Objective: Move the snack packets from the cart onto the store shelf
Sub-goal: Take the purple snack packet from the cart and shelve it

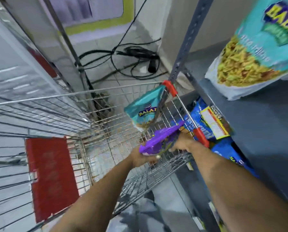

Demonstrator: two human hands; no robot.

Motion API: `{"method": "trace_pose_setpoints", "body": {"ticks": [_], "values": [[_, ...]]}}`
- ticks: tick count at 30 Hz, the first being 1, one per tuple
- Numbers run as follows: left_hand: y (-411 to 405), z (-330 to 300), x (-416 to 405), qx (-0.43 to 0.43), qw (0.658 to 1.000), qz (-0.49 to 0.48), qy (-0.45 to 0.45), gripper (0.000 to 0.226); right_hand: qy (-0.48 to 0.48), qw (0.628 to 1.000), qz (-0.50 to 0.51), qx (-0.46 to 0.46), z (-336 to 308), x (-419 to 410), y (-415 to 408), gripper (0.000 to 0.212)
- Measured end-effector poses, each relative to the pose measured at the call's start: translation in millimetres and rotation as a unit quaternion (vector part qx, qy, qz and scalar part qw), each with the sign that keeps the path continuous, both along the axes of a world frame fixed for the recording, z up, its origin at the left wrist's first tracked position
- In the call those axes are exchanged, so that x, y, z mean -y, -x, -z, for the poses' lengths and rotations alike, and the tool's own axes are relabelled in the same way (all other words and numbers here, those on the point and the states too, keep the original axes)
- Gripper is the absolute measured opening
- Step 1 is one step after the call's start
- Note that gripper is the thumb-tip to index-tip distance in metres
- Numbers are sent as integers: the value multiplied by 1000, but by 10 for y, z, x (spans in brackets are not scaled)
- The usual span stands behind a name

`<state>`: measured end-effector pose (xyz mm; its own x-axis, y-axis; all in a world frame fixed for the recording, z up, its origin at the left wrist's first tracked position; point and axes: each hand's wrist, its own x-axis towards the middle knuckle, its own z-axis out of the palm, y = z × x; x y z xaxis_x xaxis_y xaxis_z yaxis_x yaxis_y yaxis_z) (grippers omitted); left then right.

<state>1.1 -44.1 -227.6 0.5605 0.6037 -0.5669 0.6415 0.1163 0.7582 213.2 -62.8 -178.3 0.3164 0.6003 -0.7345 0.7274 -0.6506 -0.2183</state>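
Grey metal shelf (265, 131) at right, a glossy teal packet (257, 52) lying on top, blue packets (205, 121) a tier below. Wire cart (59, 113) with red plastic corners. Inside, a second teal packet (145, 108) leaning; flat purple packet (160, 139) gripped between left hand (140, 158) and right hand (183, 141), fingers closed on its edges.

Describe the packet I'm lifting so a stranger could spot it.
Look inside the wire shopping cart beside the grey shelf. Both hands, left hand and right hand, hold a flat purple snack packet. The teal packet beyond it leans untouched.
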Motion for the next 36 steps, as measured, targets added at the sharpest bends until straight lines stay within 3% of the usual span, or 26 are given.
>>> {"method": "trace_pose_setpoints", "body": {"ticks": [4,7,11,15,17,20,23,27,30,36], "values": [[-152,-194,33,54,985,-160,39,25,-48,994,72,-67,150,-56,-70,66],[-184,-237,-24,71,972,-223,32,36,-76,986,89,-116,117,-59,-63,61],[-57,-334,-272,105,961,-257,16,90,-133,973,102,-158,-46,-39,5,42],[25,-1058,-552,146,959,-239,-47,83,-220,935,164,-226,-435,-46,168,48],[79,-1311,-668,153,957,-239,-66,79,-257,905,192,-280,-673,-55,273,31],[134,-1781,-824,151,958,-229,-78,96,-330,866,223,-303,-1139,-37,399,29],[112,-2303,-892,167,957,-204,-119,95,-392,831,245,-308,-1588,19,467,32],[-30,-2679,-884,201,955,-153,-154,98,-446,804,267,-288,-2005,230,452,24],[-262,-2863,-672,224,956,-110,-155,83,-478,779,309,-263,-2131,560,386,22],[-1084,-3241,228,265,940,51,-208,64,-566,685,425,-173,-2428,1750,70,10]]}}
